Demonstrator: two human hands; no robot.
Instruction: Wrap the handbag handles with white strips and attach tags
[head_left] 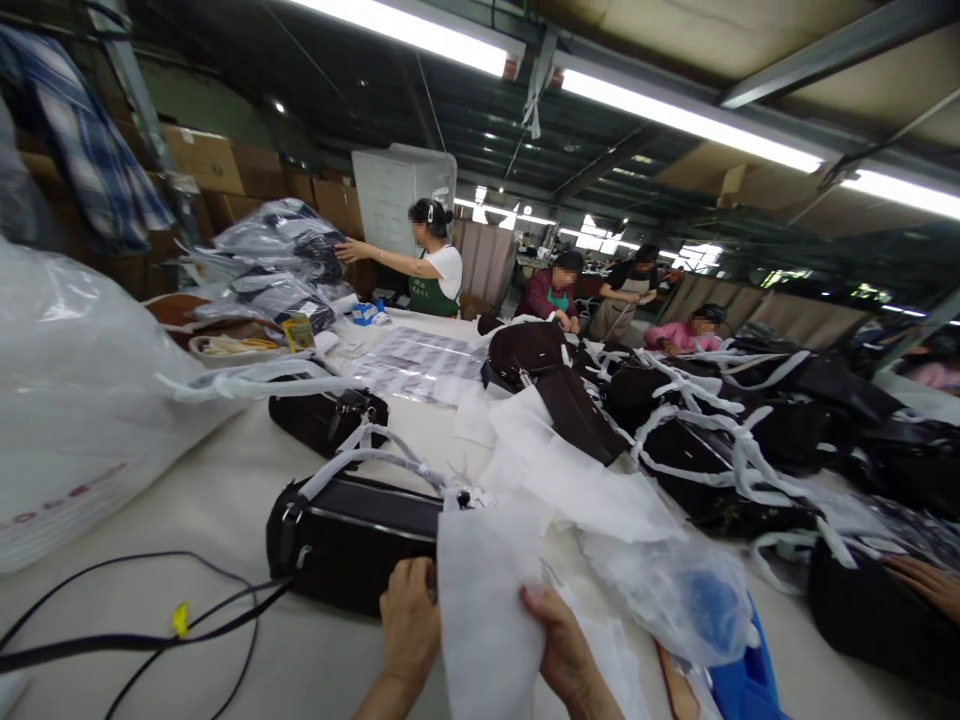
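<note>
A black handbag (352, 540) lies on the table before me, its raised handle (382, 462) wrapped in white material. My left hand (411, 615) is closed against the bag's near right side, with fingers curled; what they pinch is hidden. A white sheet (487, 600) hangs upright at the bag's right end and covers that end. My right hand (561, 640) grips the sheet's right edge, thumb in front. The bag's black strap (247, 605) runs off to the left.
Another black bag (322, 415) sits behind. A large plastic bag (82, 400) stands left, a heap of wrapped-handle bags (697, 440) right. White sheets (577, 470) and a blue object (750, 660) lie nearby. Another person's hand (926, 585) touches a bag far right; several co-workers are beyond.
</note>
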